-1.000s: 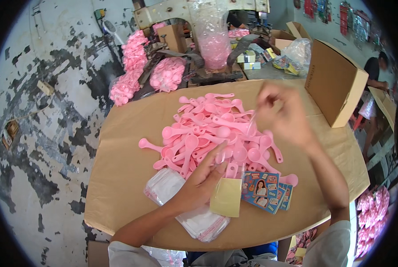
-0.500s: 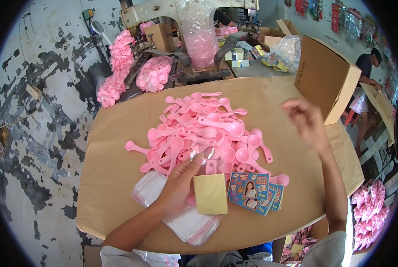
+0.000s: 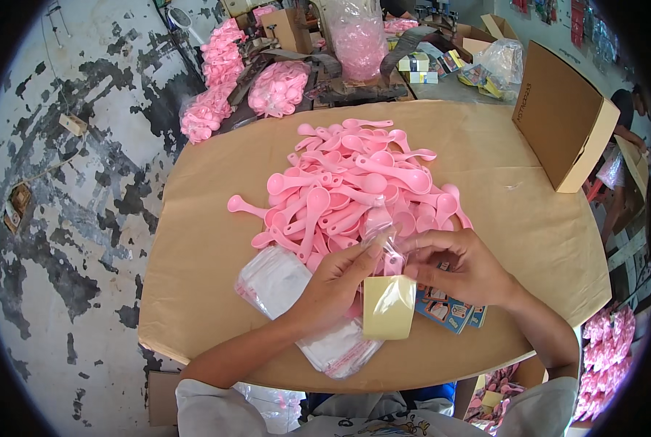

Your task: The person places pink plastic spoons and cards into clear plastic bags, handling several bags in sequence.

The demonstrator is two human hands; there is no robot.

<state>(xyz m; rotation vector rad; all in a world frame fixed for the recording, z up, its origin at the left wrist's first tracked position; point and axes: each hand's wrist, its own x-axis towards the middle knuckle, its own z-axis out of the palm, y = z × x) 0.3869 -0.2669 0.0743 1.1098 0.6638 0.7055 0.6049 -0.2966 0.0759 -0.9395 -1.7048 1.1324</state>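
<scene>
A heap of pink plastic spoons (image 3: 354, 182) lies on the brown paper-covered table (image 3: 194, 240). My left hand (image 3: 336, 280) pinches a small clear plastic bag (image 3: 383, 244) with a pale yellow header card (image 3: 388, 306) hanging under it. My right hand (image 3: 453, 266) grips the same bag from the right, thumb and fingers at its mouth. A pink spoon seems to sit inside the bag. Under my left forearm lies a stack of empty clear bags (image 3: 281, 280). Printed picture cards (image 3: 449, 309) lie beneath my right hand.
An open cardboard box (image 3: 562, 135) stands at the table's right. Behind the table are bags of pink spoons (image 3: 278, 87), a sewing machine and small boxes. A peeling wall is on the left. Another person (image 3: 628, 124) stands at far right.
My right hand came down from above the spoon heap to the bag held by my left hand. Both hands now meet at the bag.
</scene>
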